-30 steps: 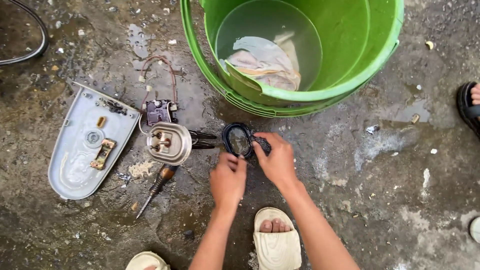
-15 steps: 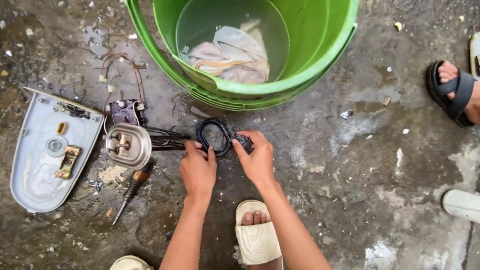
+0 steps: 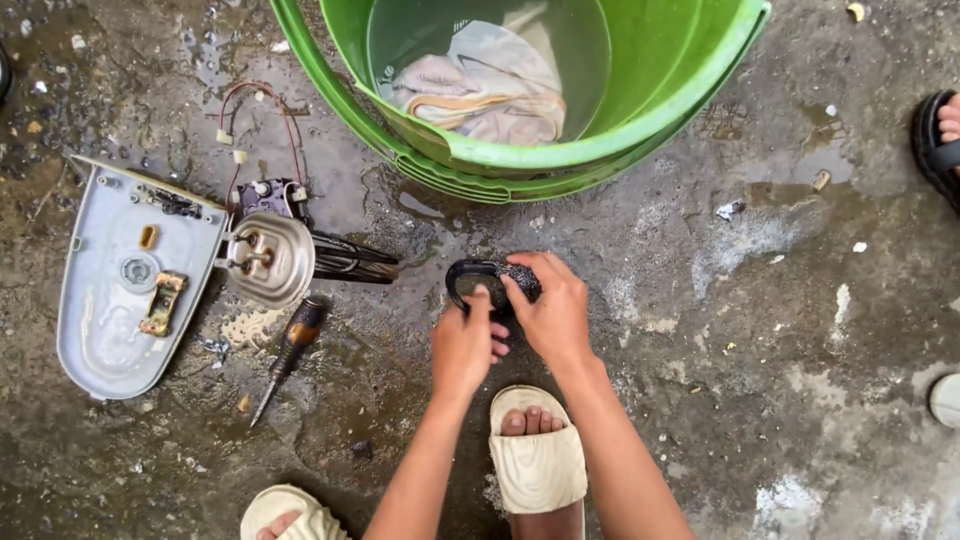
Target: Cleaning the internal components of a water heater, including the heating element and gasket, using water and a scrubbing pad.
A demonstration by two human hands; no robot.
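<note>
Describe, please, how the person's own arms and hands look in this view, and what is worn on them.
Both forearms are bare, with no sleeves in view. The left hand and right hand wear no gloves, and no watch, ring or bracelet shows on either wrist or on the visible fingers. The arms are slender and enter from the bottom edge. The fingernails are too small to judge.

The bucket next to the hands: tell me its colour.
Bright green bucket, seen clearly in the head view, just beyond both hands.

Bare forearms, no sleeves; cream ribbed slide sandals (image 3: 537, 462) on both feet.
</note>
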